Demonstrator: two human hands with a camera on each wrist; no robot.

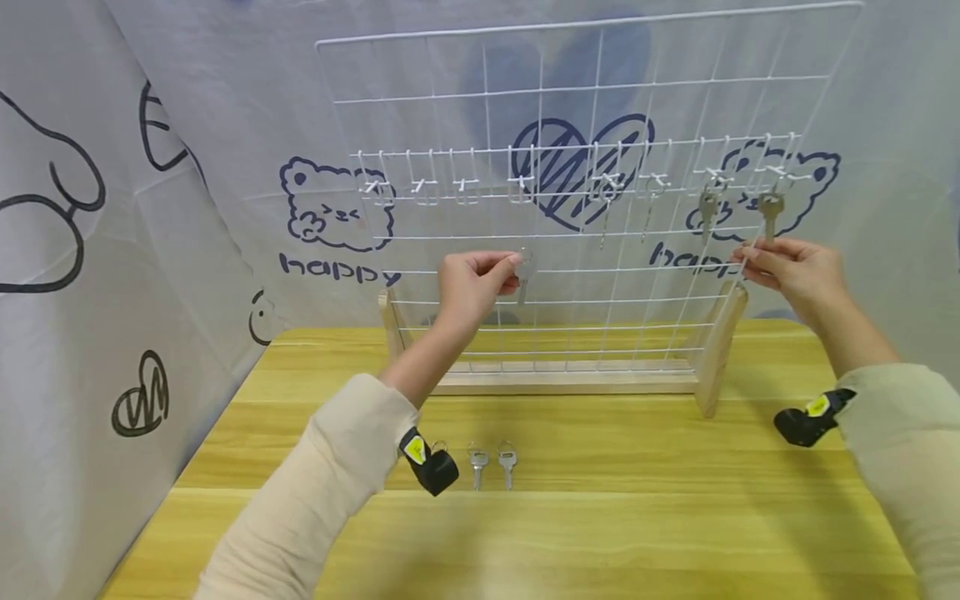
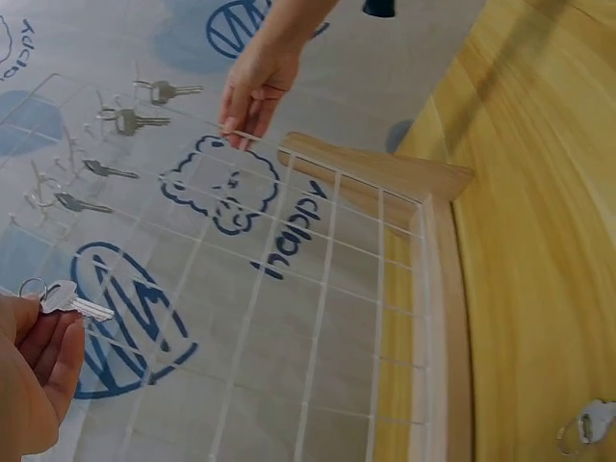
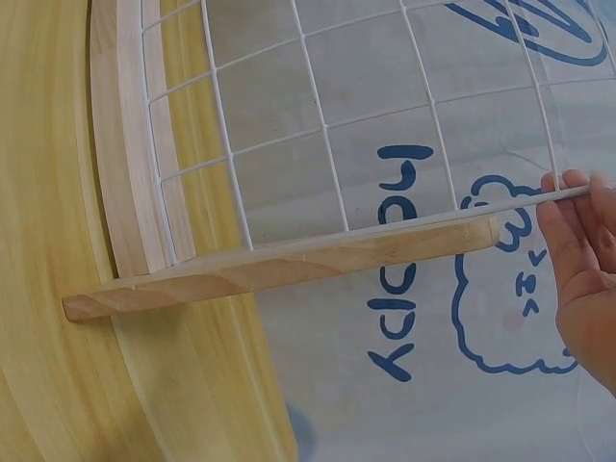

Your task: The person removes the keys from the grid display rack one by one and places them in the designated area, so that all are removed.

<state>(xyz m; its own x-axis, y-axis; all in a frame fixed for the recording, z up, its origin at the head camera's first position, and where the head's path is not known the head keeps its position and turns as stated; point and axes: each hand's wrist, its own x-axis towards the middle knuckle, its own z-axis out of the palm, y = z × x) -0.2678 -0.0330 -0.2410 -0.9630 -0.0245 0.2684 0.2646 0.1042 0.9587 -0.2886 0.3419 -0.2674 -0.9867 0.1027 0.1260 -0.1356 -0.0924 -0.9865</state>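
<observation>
My left hand (image 1: 476, 287) pinches a silver key (image 1: 524, 271) by its head, between thumb and fingers. In the left wrist view this key (image 2: 60, 296) carries a small ring and its blade points away from the hand. It hangs in front of a white wire grid rack (image 1: 486, 94), below a row of hooks. On the rack's right side edge, my right hand (image 1: 802, 271) holds the wire between thumb and fingers, as the right wrist view also shows the hand (image 3: 582, 265) doing. Several keys (image 1: 770, 208) hang from the right-hand hooks.
Two keys (image 1: 507, 462) with rings lie on the wooden table (image 1: 637, 500); another ring (image 1: 439, 446) is partly hidden by the left wrist camera. Wooden feet (image 1: 722, 350) support the rack. A patterned cloth (image 1: 202, 208) hangs behind and at left.
</observation>
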